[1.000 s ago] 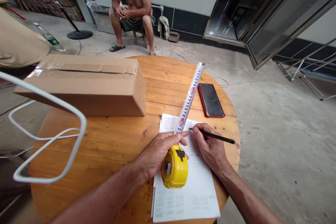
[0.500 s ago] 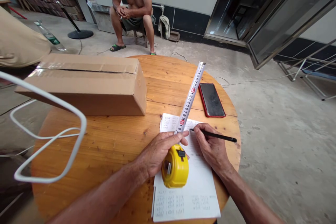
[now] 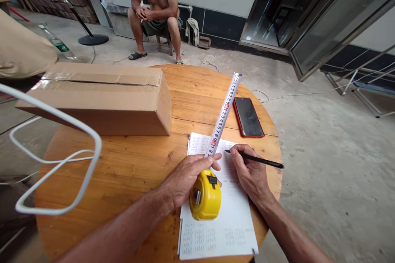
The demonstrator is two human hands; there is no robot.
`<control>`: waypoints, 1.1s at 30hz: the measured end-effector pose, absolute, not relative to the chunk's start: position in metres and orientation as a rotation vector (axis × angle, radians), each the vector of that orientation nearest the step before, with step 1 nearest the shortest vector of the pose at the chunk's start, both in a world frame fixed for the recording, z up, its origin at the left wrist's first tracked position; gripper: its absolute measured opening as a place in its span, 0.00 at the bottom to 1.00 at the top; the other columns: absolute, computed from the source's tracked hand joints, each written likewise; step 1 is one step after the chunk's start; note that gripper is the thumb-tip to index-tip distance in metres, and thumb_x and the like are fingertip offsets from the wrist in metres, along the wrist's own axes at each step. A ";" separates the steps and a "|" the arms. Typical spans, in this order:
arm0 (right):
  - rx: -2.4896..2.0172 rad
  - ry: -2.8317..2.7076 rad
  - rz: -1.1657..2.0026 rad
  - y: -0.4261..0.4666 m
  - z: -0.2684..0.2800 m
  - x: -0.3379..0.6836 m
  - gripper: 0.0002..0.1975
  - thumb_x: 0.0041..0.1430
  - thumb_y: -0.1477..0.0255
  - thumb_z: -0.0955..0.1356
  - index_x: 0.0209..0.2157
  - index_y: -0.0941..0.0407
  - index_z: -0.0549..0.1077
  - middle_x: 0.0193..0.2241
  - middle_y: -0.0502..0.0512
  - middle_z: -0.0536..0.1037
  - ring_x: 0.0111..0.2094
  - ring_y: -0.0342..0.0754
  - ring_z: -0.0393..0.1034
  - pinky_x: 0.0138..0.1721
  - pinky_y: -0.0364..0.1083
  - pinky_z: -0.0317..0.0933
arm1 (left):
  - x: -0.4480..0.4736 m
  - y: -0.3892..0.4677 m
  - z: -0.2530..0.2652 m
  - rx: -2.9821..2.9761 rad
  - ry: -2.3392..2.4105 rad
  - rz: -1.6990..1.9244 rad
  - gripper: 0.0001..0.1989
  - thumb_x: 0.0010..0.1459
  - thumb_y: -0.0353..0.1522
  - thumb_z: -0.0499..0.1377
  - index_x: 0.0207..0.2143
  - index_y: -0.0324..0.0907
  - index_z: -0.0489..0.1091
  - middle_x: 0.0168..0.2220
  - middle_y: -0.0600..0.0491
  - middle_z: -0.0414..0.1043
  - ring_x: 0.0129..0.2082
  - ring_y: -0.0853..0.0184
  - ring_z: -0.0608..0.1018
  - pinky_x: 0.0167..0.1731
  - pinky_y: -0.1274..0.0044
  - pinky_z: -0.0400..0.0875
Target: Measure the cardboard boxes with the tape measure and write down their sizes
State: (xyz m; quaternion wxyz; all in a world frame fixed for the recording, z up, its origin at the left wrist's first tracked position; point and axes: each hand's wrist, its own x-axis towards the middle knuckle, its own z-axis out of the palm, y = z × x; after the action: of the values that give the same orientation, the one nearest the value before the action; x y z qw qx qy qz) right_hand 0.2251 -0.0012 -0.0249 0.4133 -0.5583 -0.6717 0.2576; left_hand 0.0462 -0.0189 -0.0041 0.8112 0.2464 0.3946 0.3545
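Note:
My left hand (image 3: 188, 181) grips a yellow tape measure (image 3: 207, 197) above the paper, its thumb and fingers closed around the blade near the case. The white blade points away from me, pulled out past the red 20 mark, its hooked end over the far table edge. My right hand (image 3: 249, 168) pinches a black pen (image 3: 262, 159), the tip at the printed sheet close to the blade. Under both hands lie the paper sheets (image 3: 237, 213), covered with rows of small figures. A phone in a red case (image 3: 248, 117) rests just beyond my right hand.
On the left of the round wooden table (image 3: 123, 181) sits a cardboard box (image 3: 98, 98). A white cable (image 3: 95, 139) loops in front of it. Beyond the table a person (image 3: 156, 8) sits on a stool. A glass door (image 3: 333, 20) stands at the right.
The pen has shifted slightly to the right in my right hand, its tip a little further from my left fingers. My left hand and the tape measure stay nearly still.

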 end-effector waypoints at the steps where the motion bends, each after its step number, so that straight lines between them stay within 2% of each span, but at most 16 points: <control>1: -1.406 -1.691 0.643 -0.001 -0.025 0.225 0.08 0.60 0.71 0.63 0.28 0.56 0.68 0.24 0.48 0.68 0.26 0.43 0.61 0.28 0.42 0.55 | 0.046 -0.019 -0.004 0.526 0.840 0.760 0.13 0.57 0.38 0.57 0.27 0.36 0.70 0.59 0.41 0.61 0.24 0.72 0.78 0.21 0.82 0.68; 15: -1.408 -1.737 0.664 -0.001 -0.025 0.224 0.08 0.60 0.71 0.63 0.28 0.56 0.69 0.23 0.48 0.68 0.23 0.41 0.59 0.25 0.41 0.55 | 0.046 -0.019 -0.005 0.500 0.850 0.754 0.13 0.53 0.40 0.60 0.27 0.37 0.71 0.54 0.42 0.67 0.23 0.71 0.78 0.21 0.81 0.68; 22: -1.402 -1.735 0.677 0.000 -0.027 0.223 0.07 0.60 0.71 0.63 0.30 0.56 0.69 0.25 0.49 0.69 0.25 0.42 0.61 0.25 0.41 0.55 | 0.045 -0.018 -0.005 0.493 0.864 0.732 0.14 0.54 0.41 0.59 0.28 0.38 0.71 0.41 0.43 0.76 0.21 0.71 0.77 0.21 0.82 0.67; 25: -1.419 -1.732 0.674 -0.001 -0.027 0.224 0.07 0.60 0.71 0.63 0.29 0.56 0.69 0.23 0.48 0.68 0.23 0.41 0.60 0.24 0.41 0.54 | 0.045 -0.018 -0.005 0.500 0.850 0.747 0.14 0.54 0.40 0.59 0.28 0.37 0.71 0.46 0.42 0.73 0.22 0.71 0.77 0.21 0.82 0.68; 28: -1.450 -1.654 0.697 -0.002 -0.027 0.226 0.08 0.60 0.69 0.63 0.28 0.56 0.68 0.21 0.48 0.67 0.21 0.41 0.59 0.21 0.41 0.52 | 0.045 -0.019 -0.006 0.509 0.835 0.762 0.14 0.54 0.40 0.59 0.27 0.37 0.71 0.55 0.41 0.66 0.23 0.71 0.78 0.21 0.81 0.68; 33: -1.475 -1.553 0.760 -0.003 -0.027 0.227 0.09 0.60 0.67 0.63 0.28 0.55 0.68 0.19 0.47 0.66 0.18 0.40 0.56 0.18 0.41 0.51 | 0.046 -0.019 -0.006 0.512 0.834 0.756 0.13 0.55 0.39 0.59 0.27 0.37 0.71 0.58 0.40 0.62 0.23 0.72 0.78 0.22 0.81 0.69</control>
State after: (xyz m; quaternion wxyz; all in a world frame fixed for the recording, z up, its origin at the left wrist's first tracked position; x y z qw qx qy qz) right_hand 0.2274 -0.0028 -0.0273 0.4211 -0.5887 -0.6197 0.3034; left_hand 0.0456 -0.0195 -0.0058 0.8148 0.2402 0.3910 0.3544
